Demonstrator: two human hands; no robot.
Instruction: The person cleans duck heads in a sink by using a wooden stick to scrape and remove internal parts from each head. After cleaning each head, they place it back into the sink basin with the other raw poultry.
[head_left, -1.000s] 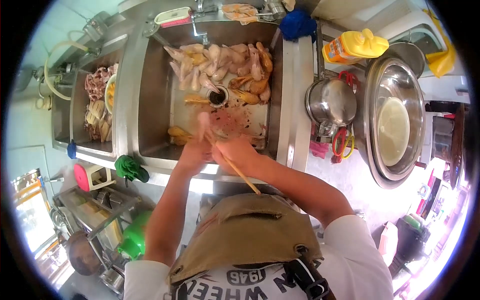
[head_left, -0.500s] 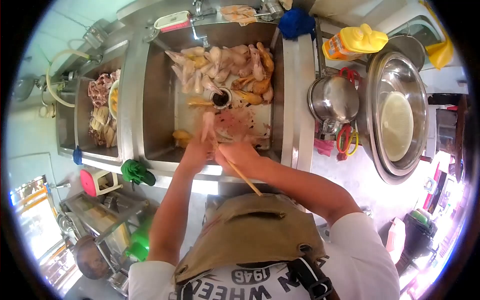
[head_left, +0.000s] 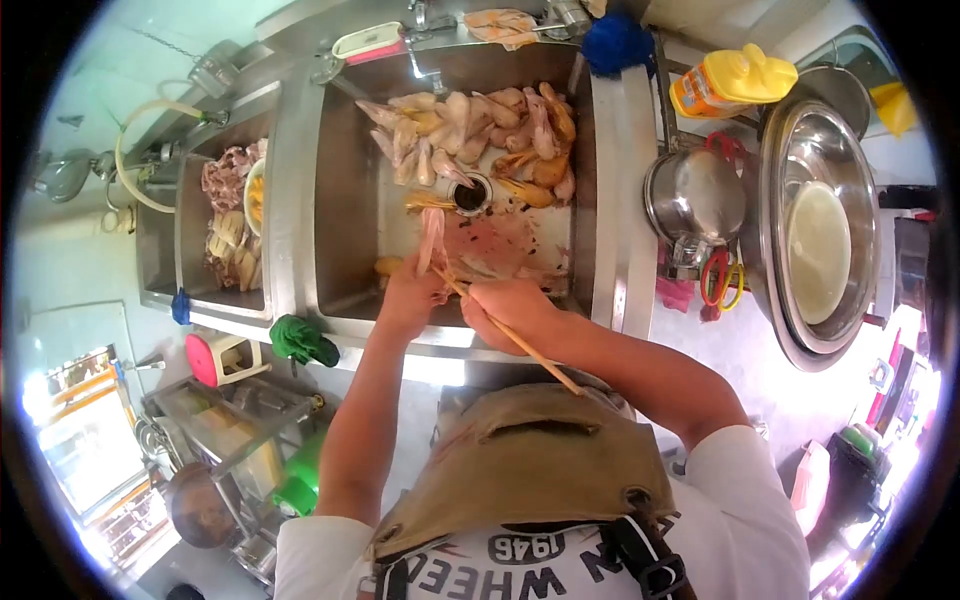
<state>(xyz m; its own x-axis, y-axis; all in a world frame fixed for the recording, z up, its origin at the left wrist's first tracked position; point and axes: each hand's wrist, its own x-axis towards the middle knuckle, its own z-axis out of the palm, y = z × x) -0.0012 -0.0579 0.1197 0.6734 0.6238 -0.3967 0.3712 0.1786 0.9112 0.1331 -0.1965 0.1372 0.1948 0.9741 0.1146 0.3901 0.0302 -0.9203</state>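
Over the near part of the steel sink (head_left: 343,205), in the head view, the left hand (head_left: 413,300) grips a pale raw poultry piece (head_left: 431,238) that points toward the far side. The right hand (head_left: 510,310) is curled around a wooden stick (head_left: 548,364), its far end at the piece; whether it pierces, I cannot tell. Beyond the round drain (head_left: 470,193), more poultry pieces (head_left: 455,130) lie heaped.

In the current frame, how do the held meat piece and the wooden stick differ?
The meat piece is pale pink and broader; the wooden stick is tan, thin and straight. The left hand grips the meat piece, the right hand the wooden stick. The meat piece's free end is over the sink; the wooden stick's near end extends past its front edge. Both are handheld.
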